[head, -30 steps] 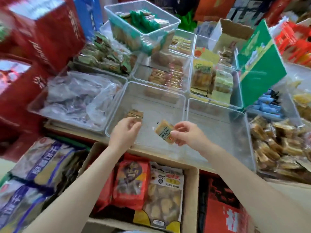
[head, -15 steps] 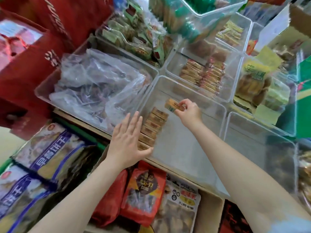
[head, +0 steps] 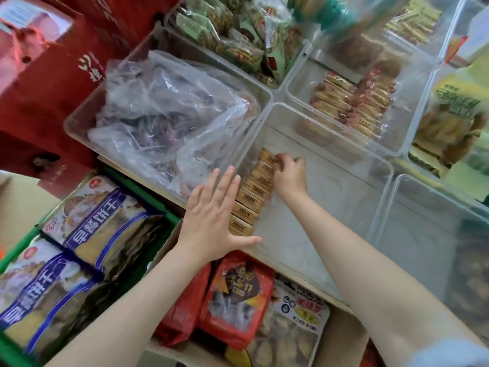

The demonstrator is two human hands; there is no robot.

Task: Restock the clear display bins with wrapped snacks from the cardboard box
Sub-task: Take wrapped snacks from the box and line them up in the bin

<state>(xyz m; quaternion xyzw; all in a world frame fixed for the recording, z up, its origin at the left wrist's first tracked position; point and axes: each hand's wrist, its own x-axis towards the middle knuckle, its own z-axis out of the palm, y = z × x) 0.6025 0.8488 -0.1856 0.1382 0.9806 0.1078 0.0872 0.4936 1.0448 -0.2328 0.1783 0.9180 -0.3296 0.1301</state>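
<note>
The right hand (head: 288,173) is pinching the last tan wrapped snack (head: 267,156) into a short row (left hand (head: 211,218) flat, bracing) in the mostly bare clear plastic bin (head: 381,165).

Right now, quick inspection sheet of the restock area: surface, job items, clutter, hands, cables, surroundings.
Surface: wooden shelf edge carrying the clear bins.
Job's things: centre clear bin holds one row of wrapped snacks along its left wall; cardboard box below holds bagged snacks.
Clutter: bin of crumpled clear plastic bags to the left.
Grippers: left hand flat, fingers straight, against the near left end of the row; right hand pinches the far-end snack.
Cables: nothing seen.
Surroundings: red cartons, blue-labelled biscuit bags, further stocked bins behind.
</note>
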